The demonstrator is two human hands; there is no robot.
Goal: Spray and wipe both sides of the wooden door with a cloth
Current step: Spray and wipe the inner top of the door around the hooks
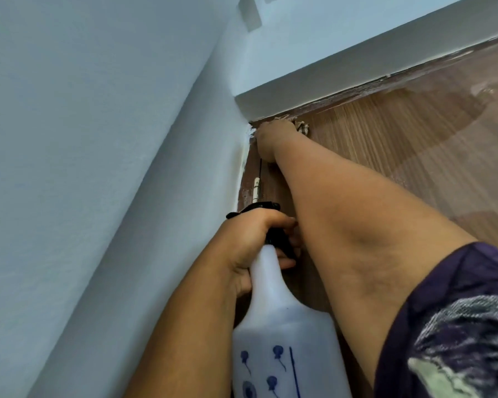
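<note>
Honestly the cloth (301, 127) looks soft and light — right hand (272, 139) presses it flat into the wooden door's (385, 145) top hinge-side corner, grip mostly hidden. Left hand (253, 242) is wrapped round the spray bottle (282, 326) neck — smooth plastic, probably heavy-ish with liquid, so hold it there.

Wooden door (385, 145): mid-brown, fine straight grain streaks; darker patch toward upper right; top edge smeared with white paint flecks.
Wall (84, 139): pale blue-grey, plain.
Lintel (328, 73) above door: white.
Cloth (302, 127): beige with darker stripes, only small part visible.
Hinge (257, 189): off-white, paint-spattered.
Spray bottle (282, 326): translucent white body, blue balloon-like print and blue vertical line; trigger head (259, 208) black.
Sleeve (457, 326): dark purple with grey-white brushed streaks, pale green patch near bottom.
</note>
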